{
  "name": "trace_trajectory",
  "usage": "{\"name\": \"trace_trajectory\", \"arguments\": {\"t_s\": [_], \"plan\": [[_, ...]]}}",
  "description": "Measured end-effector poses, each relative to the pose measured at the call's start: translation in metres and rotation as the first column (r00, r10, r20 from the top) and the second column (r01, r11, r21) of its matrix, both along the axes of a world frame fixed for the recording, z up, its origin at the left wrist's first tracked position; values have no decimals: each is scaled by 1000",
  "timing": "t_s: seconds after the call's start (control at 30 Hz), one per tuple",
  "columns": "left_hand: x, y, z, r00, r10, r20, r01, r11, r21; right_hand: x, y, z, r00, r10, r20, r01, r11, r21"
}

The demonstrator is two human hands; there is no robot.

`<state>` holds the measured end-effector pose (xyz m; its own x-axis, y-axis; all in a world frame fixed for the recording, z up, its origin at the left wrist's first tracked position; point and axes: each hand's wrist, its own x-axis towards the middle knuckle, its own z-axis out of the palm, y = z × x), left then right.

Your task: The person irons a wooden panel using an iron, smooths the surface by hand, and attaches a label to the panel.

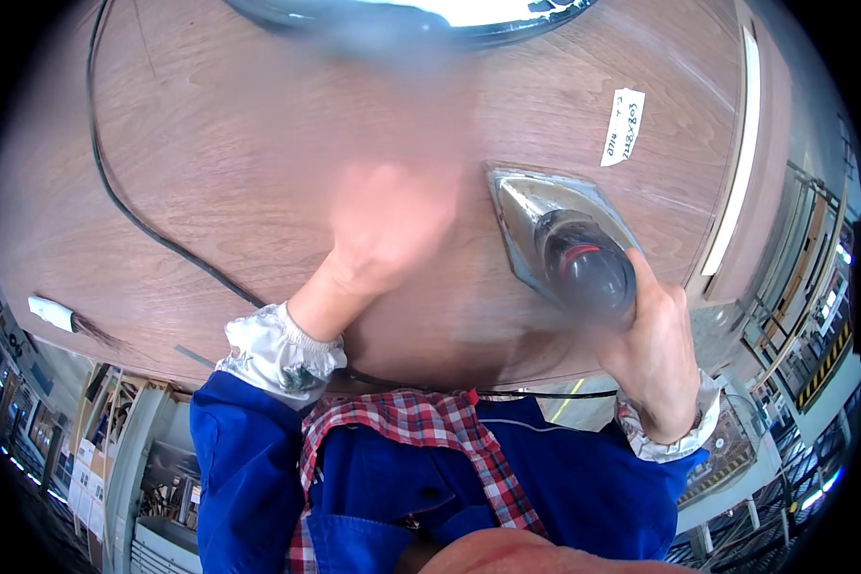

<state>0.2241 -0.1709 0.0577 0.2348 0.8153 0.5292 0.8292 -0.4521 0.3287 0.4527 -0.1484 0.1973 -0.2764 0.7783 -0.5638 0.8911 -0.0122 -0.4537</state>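
My right hand point(655, 349) is wrapped round the dark handle of an electric iron point(531, 206). The iron's metal body rests on the wood-grained panel point(210, 143), with its pointed tip toward the far left. To the left of the iron, my left hand point(387, 220) is over the panel. A blur covers its fingers, so I cannot make out their shape or anything in them. A paper label point(623, 127) with handwriting lies beyond the iron.
A dark cord point(115, 191) runs along the panel's left side to my left sleeve. A brush point(53, 313) with dark bristles lies near the left edge. At the far edge is a shiny, dark-rimmed curved object point(507, 36). A pale strip point(735, 153) lies along the right side.
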Motion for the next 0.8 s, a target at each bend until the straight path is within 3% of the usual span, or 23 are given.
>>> {"name": "trace_trajectory", "arguments": {"t_s": [0.5,0.8], "plan": [[-14,-2,5,986,66,152,-58,996,-63,-10,18,-5,999,23,33,-21,999,-48],[-75,-27,17,956,295,-7,-290,936,-200,-13,24,-10,997,51,65,-50,999,-16]]}}
